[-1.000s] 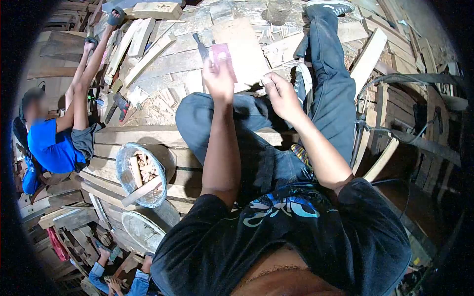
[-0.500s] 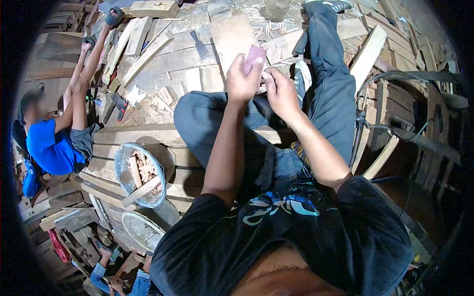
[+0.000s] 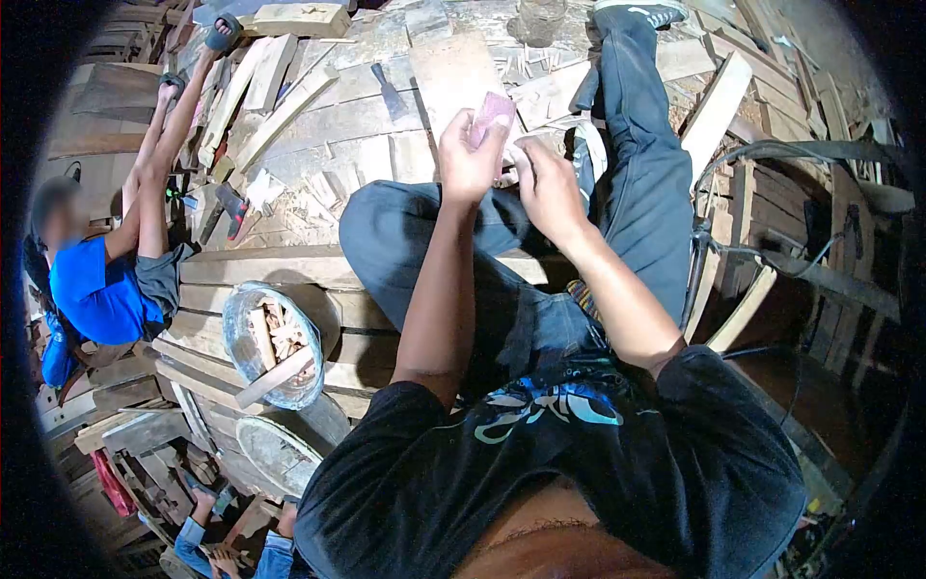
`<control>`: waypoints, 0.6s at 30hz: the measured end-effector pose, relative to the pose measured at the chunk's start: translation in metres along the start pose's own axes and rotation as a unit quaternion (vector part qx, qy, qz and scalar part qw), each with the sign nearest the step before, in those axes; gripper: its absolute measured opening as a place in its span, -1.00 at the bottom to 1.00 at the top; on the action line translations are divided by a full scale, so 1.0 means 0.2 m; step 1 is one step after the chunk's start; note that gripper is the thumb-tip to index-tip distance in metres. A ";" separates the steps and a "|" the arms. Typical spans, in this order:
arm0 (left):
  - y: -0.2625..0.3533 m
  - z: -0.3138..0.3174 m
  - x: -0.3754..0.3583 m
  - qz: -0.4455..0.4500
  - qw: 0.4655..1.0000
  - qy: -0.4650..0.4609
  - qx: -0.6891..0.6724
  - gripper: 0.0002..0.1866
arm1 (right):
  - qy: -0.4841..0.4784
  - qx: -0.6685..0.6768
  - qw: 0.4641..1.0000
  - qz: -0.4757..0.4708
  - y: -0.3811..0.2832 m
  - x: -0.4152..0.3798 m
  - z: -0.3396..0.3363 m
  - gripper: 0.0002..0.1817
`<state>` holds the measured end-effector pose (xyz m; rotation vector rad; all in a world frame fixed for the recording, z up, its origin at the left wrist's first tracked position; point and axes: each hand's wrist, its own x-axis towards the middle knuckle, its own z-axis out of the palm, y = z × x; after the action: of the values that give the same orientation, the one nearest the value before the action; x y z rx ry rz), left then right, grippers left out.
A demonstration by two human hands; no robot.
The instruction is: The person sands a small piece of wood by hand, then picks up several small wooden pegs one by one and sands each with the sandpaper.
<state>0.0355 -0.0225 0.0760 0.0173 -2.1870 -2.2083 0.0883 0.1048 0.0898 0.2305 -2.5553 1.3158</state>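
Observation:
My left hand (image 3: pixel 468 159) is closed around a small pink rectangular piece of sandpaper (image 3: pixel 493 112), which sticks up between the thumb and fingers with its grainy face showing. Just to the right, my right hand (image 3: pixel 552 188) has its thumb and fingers drawn together; whatever may be in them is too small or hidden to name. A small gap separates the two hands. Both are above my bent leg, in front of a pale wooden board (image 3: pixel 449 72) lying on the work surface.
A chisel-like tool (image 3: pixel 390 92) lies among wood offcuts and shavings (image 3: pixel 313 198). Left of me stands a bucket (image 3: pixel 231 323) with wood scraps, beside another round container (image 3: pixel 275 454). A person in a blue shirt (image 3: pixel 101 289) sits at left; another person's hands (image 3: pixel 227 560) show at lower left.
The sandpaper has tilted slightly, so its grainy side shows more. My right hand has shifted a little down and away from the left hand.

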 end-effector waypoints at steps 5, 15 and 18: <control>-0.08 -0.01 0.02 0.040 0.999 -0.013 -0.001 -0.80 | 0.005 -0.019 1.000 -0.015 0.00 0.00 0.00 -0.80; 0.02 0.01 0.02 -0.015 1.000 0.019 -0.012 -0.84 | 0.003 -0.012 1.000 -0.023 -0.02 -0.03 -0.01 -0.83; 0.02 0.01 0.00 -0.053 0.998 -0.009 -0.035 -0.84 | 0.018 -0.018 0.999 -0.025 0.01 0.00 -0.01 -0.81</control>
<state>0.0358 -0.0208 0.0794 0.1127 -2.1654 -2.3475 0.0892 0.1080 0.0899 0.2581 -2.5239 1.2444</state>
